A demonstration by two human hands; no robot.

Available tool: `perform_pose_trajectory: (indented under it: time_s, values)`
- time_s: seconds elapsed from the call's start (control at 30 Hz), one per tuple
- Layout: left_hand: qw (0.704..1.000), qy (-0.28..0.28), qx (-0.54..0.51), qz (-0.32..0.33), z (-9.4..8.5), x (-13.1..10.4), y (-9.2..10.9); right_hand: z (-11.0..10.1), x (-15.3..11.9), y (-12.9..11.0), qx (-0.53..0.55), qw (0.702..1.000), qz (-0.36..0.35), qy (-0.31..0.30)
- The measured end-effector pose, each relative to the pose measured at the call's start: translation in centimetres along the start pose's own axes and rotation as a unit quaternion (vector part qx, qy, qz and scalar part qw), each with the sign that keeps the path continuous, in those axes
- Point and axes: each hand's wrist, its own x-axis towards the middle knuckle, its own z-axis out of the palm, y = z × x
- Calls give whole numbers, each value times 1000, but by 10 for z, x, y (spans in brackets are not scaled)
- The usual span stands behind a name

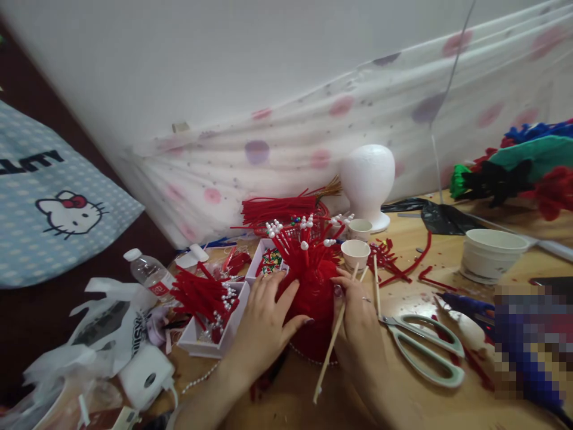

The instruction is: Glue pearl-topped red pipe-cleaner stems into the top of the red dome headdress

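A round red piece [308, 298] stands on the wooden table between my hands. Red stems tipped with white beads [305, 239] rise from its top, and a row of small beads runs along its lower edge. My left hand [271, 310] lies against its left side with the fingers spread. On the right side, my right hand [356, 316] touches the piece with bent fingers and holds a thin wooden stick [330, 352] between thumb and fingers. The stick slants down toward me.
White-handled scissors [430, 349] lie to the right, near a paper bowl [492, 254]. A box of red stems [208, 346] and a plastic bottle [150, 272] are at left. Behind stand paper cups [356, 254] and a white foam head [369, 179].
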Motion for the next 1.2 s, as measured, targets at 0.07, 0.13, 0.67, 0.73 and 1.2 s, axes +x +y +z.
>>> perform_pose_trajectory:
  time_s: [0.07, 0.13, 0.67, 0.73, 1.2]
  values:
    - [1000, -2, 3, 4, -1, 1, 1, 0, 0, 1, -8, 1000, 10, -8]
    - [1000, -7, 0, 6, -3, 2, 0, 0, 0, 1, -7, 1000, 18, -9]
    - [743, 93, -577, -327, 7, 22, -8, 1, 1, 1, 1, 1000, 14, -11]
    - [684, 121, -629, -349, 10, 32, -10, 1, 2, 1, 5, 1000, 10, -7]
    - [677, 206, -633, -313, 7, 76, -11, 4, 1, 7, 23, 1000, -4, -15]
